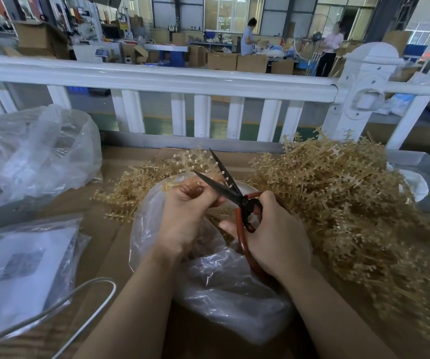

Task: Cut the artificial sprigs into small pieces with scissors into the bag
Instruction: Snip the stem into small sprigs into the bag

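Over the open mouth of the clear bag [208, 268], the left hand [182, 218] pinches a beaded sprig [195, 161] in a curled grip, its branching head standing up on the far side of the bag. The right hand [273, 237] is wrapped round the red loop handles of the scissors [224, 187], fingers through and around them, thumb on the near loop. The black blades are spread wide, and the sprig's stem looks to lie in the crotch between them.

The plainest risk, as I judge it, is to the left fingertips [195, 189]: they sit just beside the lower blade, so a close made without checking could nip skin instead of stem. A second risk is stray pieces. The sprig's head reaches past the bag's far rim, so a cut there might drop the piece onto the bench or into the uncut heap [338, 198] to the right of the bag, where it would be hard to pick out. The bag's film is also slack and crumpled beneath both wrists; a forearm pressing on it could fold the mouth partly shut.

Both forearms come in from the near side of the bag, converging above it, wrists slightly bent, hands close together but not touching.
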Action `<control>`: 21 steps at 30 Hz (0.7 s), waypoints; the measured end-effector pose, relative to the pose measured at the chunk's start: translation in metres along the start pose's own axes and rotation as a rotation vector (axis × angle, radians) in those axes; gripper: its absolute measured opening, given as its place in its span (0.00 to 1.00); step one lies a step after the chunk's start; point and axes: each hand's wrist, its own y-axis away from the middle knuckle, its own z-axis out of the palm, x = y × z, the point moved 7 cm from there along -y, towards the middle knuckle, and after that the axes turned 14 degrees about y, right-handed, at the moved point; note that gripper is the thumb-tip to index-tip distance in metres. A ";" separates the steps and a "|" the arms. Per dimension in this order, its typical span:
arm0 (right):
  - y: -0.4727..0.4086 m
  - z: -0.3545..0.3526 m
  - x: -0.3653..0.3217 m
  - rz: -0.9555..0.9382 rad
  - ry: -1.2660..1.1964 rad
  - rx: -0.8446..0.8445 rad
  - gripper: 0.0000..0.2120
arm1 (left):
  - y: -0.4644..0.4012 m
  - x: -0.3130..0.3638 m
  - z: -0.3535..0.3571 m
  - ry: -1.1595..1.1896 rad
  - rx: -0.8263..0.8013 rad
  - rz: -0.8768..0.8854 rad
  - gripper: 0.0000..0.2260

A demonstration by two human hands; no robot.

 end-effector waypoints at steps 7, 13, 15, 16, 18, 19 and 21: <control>0.001 -0.001 0.002 0.034 -0.011 0.030 0.32 | 0.000 -0.001 -0.002 0.026 0.013 0.004 0.01; 0.003 -0.001 0.001 0.027 -0.045 0.034 0.32 | 0.000 0.000 0.000 0.087 -0.004 -0.004 0.03; 0.003 -0.001 0.001 0.020 -0.045 0.040 0.32 | 0.000 0.000 0.001 0.105 -0.006 -0.011 0.03; 0.003 -0.001 0.001 0.020 -0.044 0.040 0.33 | 0.000 -0.001 0.001 0.112 -0.009 -0.013 0.03; 0.003 0.000 0.001 0.024 -0.042 0.039 0.34 | 0.000 -0.001 0.001 0.116 -0.018 -0.015 0.02; 0.003 0.000 0.001 0.026 -0.037 0.038 0.34 | 0.000 -0.001 0.002 0.108 -0.022 -0.014 0.02; 0.003 0.000 0.000 0.026 -0.028 0.036 0.34 | -0.002 0.001 0.003 0.084 -0.032 -0.001 0.04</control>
